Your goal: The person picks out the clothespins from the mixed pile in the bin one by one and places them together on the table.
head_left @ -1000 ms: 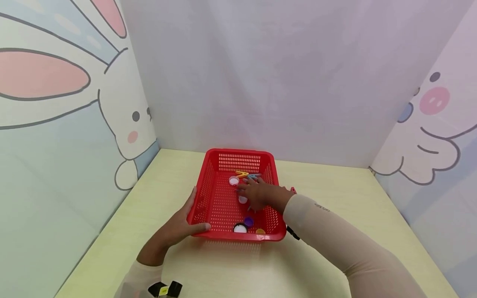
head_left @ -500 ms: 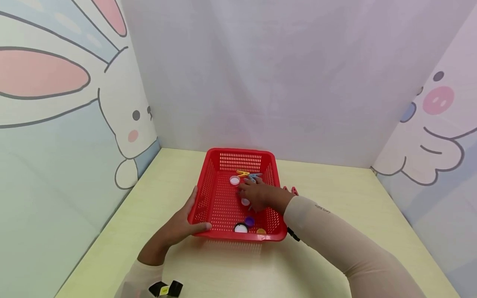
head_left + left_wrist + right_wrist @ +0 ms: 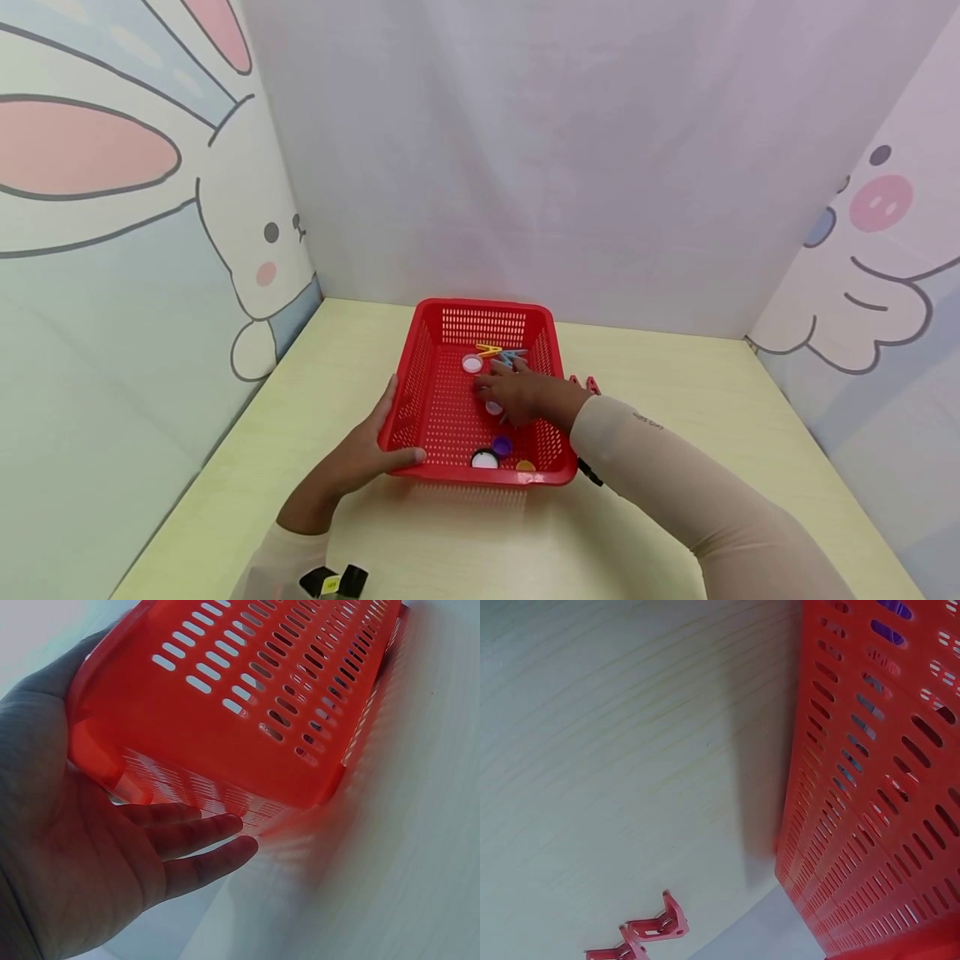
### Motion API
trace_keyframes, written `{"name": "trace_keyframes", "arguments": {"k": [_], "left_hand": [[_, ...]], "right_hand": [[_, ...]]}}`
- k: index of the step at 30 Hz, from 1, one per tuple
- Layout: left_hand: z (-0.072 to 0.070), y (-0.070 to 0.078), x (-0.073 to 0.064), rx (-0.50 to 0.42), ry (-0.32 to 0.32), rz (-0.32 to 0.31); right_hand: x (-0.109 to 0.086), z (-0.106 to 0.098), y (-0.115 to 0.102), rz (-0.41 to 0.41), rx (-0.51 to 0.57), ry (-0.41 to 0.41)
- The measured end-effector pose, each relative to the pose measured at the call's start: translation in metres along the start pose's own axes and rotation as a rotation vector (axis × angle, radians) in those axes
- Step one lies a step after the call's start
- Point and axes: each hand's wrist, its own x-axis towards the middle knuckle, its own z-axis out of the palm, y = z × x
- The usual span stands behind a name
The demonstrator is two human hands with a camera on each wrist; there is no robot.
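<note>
A red perforated plastic basket (image 3: 442,417) stands on the table. My left hand (image 3: 360,458) grips its near left corner, thumb over the rim; in the left wrist view the fingers (image 3: 202,870) extend along the outside. Inside the basket, my right hand (image 3: 517,393) reaches down with fingers spread over small things on the floor. A pale cap (image 3: 493,408) shows partly under it. Just beyond the fingers lie blue clothespins (image 3: 512,355), a yellow clothespin (image 3: 489,350) and a white cap with a pink rim (image 3: 472,363). The right palm's underside is hidden.
Near the basket's front wall lie a purple cap (image 3: 502,447), a black-rimmed white cap (image 3: 484,459) and an orange cap (image 3: 525,466). Two red clothespins (image 3: 660,922) lie on the table (image 3: 675,375) right of the basket. Printed fabric walls (image 3: 525,167) enclose the table.
The right hand's fingers shift slightly within the basket, and the pale cap beneath them has moved a little. A second red clothespin has come into sight beside the right sleeve. The left hand stays put.
</note>
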Motion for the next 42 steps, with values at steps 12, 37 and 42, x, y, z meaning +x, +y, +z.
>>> {"name": "trace_keyframes", "arguments": {"k": [12, 37, 42], "left_hand": [[-0.001, 0.000, 0.000, -0.002, -0.003, -0.005], [-0.001, 0.001, 0.003, 0.006, 0.016, -0.003], [-0.001, 0.000, 0.004, 0.004, 0.015, -0.001]], "right_hand": [[0.000, -0.002, -0.002, -0.009, -0.004, 0.001], [-0.021, -0.012, -0.002, 0.026, -0.309, 0.455], [-0.030, -0.014, 0.004, 0.048, -0.362, 0.567]]}}
